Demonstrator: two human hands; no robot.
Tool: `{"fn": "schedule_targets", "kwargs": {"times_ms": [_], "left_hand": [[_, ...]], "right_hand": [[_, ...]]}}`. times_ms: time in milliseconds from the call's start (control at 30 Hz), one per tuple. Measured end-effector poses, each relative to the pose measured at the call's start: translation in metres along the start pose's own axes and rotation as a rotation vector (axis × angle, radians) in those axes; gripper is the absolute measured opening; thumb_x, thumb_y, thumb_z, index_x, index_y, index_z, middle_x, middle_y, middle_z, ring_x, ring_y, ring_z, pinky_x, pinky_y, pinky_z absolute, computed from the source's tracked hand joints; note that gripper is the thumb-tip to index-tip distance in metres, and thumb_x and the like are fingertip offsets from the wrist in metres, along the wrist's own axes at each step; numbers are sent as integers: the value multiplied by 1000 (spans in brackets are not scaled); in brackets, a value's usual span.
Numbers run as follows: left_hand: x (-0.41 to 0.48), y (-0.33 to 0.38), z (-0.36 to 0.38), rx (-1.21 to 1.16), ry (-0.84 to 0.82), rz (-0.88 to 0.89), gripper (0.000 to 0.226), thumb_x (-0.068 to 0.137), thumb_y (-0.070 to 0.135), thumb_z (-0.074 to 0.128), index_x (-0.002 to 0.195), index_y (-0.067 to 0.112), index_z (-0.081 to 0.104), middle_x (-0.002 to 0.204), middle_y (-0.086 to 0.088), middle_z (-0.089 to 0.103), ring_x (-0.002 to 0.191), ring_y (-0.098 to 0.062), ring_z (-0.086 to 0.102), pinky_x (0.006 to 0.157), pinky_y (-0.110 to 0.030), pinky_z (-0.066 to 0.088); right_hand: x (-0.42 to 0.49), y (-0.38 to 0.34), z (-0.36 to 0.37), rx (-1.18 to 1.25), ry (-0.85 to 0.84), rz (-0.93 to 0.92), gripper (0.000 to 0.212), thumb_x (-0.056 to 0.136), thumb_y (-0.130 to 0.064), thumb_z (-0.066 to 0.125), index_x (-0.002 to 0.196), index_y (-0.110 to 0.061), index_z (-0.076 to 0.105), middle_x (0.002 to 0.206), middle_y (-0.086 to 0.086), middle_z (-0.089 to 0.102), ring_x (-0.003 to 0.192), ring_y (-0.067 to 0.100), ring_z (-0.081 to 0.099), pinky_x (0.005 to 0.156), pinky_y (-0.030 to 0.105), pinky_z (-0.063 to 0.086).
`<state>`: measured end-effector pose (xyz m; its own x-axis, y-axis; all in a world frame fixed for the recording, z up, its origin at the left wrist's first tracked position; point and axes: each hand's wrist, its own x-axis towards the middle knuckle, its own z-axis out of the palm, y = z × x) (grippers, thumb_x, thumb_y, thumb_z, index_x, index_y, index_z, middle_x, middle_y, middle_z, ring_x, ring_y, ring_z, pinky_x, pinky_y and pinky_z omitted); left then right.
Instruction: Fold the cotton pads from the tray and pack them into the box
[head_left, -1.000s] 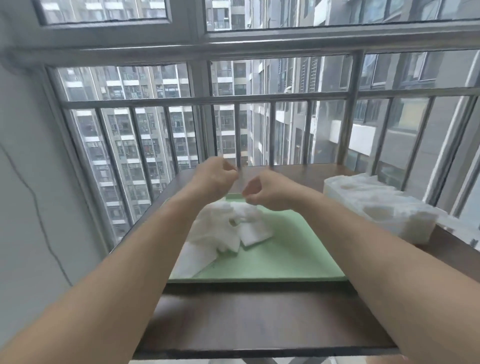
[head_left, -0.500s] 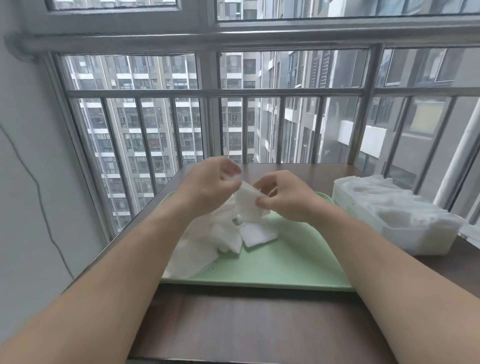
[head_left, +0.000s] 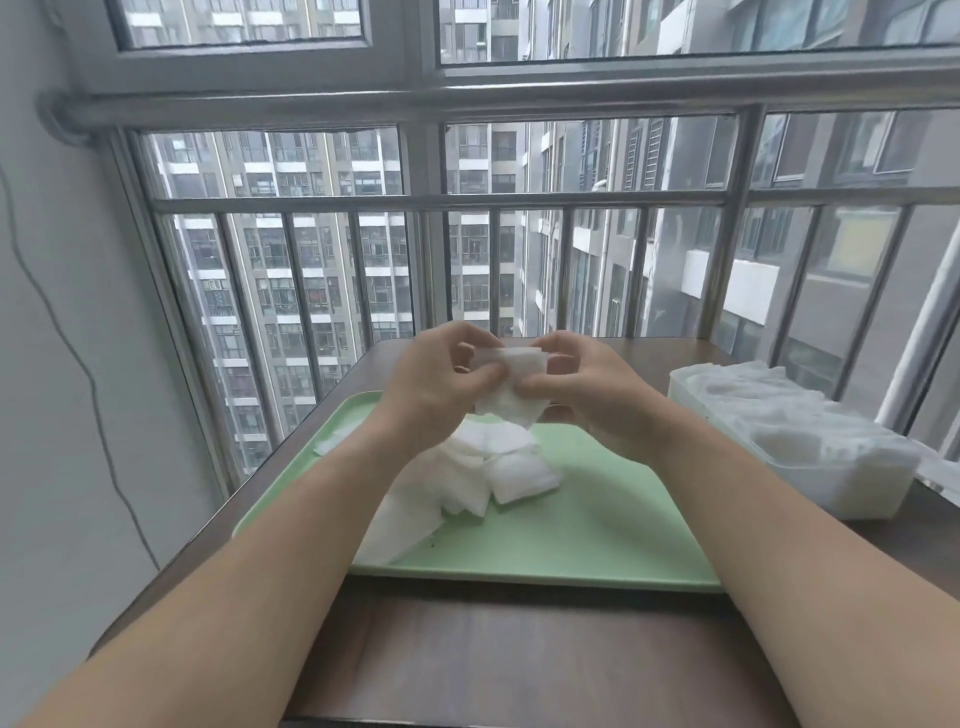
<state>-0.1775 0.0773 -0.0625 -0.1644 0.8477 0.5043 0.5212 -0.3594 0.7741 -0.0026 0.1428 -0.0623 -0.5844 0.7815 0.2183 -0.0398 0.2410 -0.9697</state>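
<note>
a single white cotton pad (head_left: 511, 382) is held up in the air over the far half of the green tray (head_left: 597, 525), pinched from both sides. left hand (head_left: 441, 387) grips its left edge with curled fingers and thumb; right hand (head_left: 587, 389) grips the right edge the same way. below them a loose heap of cotton pads (head_left: 488, 470) lies on the tray, spilling toward its near-left rim. the tray sits on a dark wooden table (head_left: 493, 654). to the right, apart from the tray, stands a white box (head_left: 810, 467) filled with pads. barred window (head_left: 467, 234) beyond the table.
</note>
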Motion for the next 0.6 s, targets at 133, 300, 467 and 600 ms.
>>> {"fn": "schedule_targets", "kwargs": {"times_ms": [133, 300, 467, 600], "left_hand": [[0, 1, -1, -54, 67, -48, 9, 91, 17, 73, 93, 18, 65, 89, -8, 75, 82, -29, 73, 67, -46, 63], [-1, 3, -1, -102, 95, -89, 8, 93, 16, 71, 93, 16, 63, 90, -11, 73, 83, -31, 73, 63, -41, 63], [-1, 3, -1, -156, 97, -137, 10, 96, 15, 68, 105, 12, 68, 95, -12, 74, 84, -28, 74, 61, -32, 61], [-2, 5, -2, -228, 100, -187, 13, 96, 15, 68, 108, 12, 71, 96, -8, 74, 85, -24, 74, 61, -27, 59]], "right_hand": [[0, 2, 0, 64, -16, -31, 40, 71, -2, 81, 105, -4, 60, 103, 23, 68, 92, 33, 71, 82, 41, 61], [-1, 1, -1, 93, 14, -25, 52, 58, -3, 83, 106, -5, 64, 96, 18, 71, 90, 31, 70, 89, 44, 59], [-1, -1, -1, 111, 19, -37, 54, 57, -1, 83, 107, -3, 65, 95, 18, 71, 88, 31, 70, 90, 45, 59], [-2, -2, -2, 141, 13, -42, 61, 58, 0, 82, 116, 3, 62, 98, 22, 68, 90, 34, 69, 89, 44, 60]]}}
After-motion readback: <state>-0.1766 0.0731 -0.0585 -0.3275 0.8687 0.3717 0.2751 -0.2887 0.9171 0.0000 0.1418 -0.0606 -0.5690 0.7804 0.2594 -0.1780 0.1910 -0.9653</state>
